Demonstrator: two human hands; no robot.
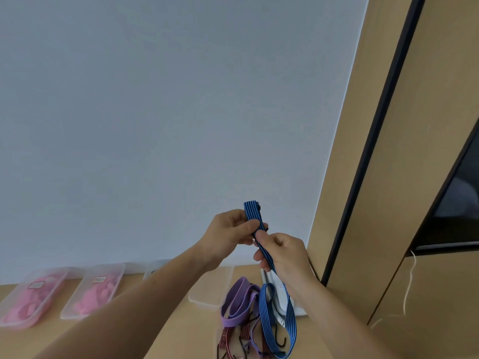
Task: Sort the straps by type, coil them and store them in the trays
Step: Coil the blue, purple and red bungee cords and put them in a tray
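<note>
Well, a big white wall (155,99) stands behind a light wooden table (186,340). Both arms are lifted. The left hand (230,234) pinches the folded top of a blue strap (252,216). The right hand (282,255) grips it just below, and the rest hangs to the table. Two pink-filled trays (33,299) sit far left. A purple strap (238,299) lies under the hands.

Light wooden tabletop (191,330) carries an empty clear plastic tray (210,288). Left of it: second clear tray with pink contents (93,291); farther left, another pink-filled clear tray (31,299). Right: purple elastic strap (238,301), dark red striped straps (233,338).
</note>
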